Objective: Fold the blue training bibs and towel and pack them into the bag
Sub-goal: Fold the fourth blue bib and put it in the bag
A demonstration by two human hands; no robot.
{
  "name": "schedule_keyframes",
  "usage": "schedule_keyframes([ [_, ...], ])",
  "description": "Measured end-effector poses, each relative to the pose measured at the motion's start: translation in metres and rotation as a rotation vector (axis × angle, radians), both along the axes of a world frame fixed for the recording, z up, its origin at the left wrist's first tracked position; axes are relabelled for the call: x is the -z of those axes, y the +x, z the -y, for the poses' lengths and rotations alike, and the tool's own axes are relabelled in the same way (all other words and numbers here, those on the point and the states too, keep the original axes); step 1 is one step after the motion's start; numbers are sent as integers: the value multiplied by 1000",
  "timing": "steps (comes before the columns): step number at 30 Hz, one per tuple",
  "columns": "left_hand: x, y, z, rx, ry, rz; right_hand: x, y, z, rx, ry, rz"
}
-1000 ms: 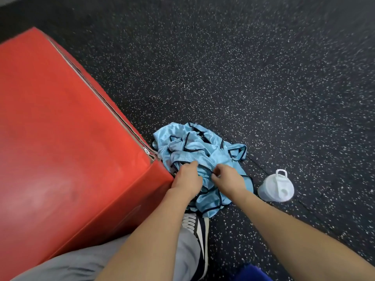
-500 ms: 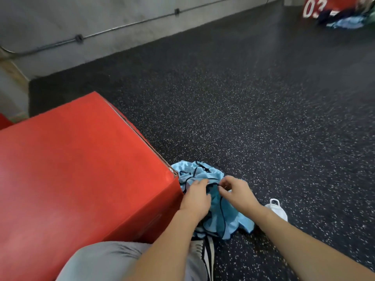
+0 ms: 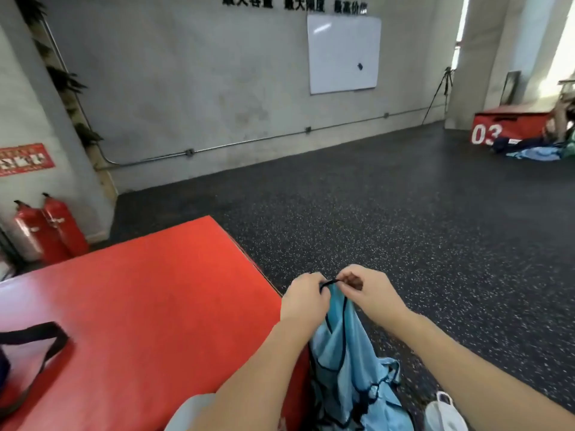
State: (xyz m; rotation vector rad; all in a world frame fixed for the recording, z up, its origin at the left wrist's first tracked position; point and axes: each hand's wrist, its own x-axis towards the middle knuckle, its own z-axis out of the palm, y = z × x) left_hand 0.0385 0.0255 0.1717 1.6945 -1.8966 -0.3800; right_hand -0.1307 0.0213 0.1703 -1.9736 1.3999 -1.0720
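A light blue training bib [image 3: 345, 365] with black trim hangs from both my hands, lifted off the floor beside the red box. My left hand [image 3: 303, 301] grips its top edge with curled fingers. My right hand [image 3: 368, 290] pinches the black trim right next to the left one. More blue fabric bunches at the bottom of the hanging cloth. A dark bag with a black strap [image 3: 34, 353] lies on the red box at the far left, mostly cut off by the frame edge. No towel is visible.
The red padded box [image 3: 140, 306] fills the lower left. A white lidded container [image 3: 445, 415] stands on the speckled black floor at bottom right. Two fire extinguishers [image 3: 46, 231] stand at the left wall. Another red box marked 03 [image 3: 504, 129] and a person are far right.
My hands took hold of the bib heap on the floor and raised it upward. The view tilted up from the floor to the room.
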Motion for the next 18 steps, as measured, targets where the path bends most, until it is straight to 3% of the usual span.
schedule_keyframes([
  [5, -69, 29, 0, -57, -123, 23, -81, 17, 5, -28, -161, -19],
  [12, -159, 80, -19, -144, -245, -89, -205, 37, 5, -35, -377, -80],
  [18, -274, 143, -44, -255, -455, -191, -294, 73, -8, -139, -389, -44],
])
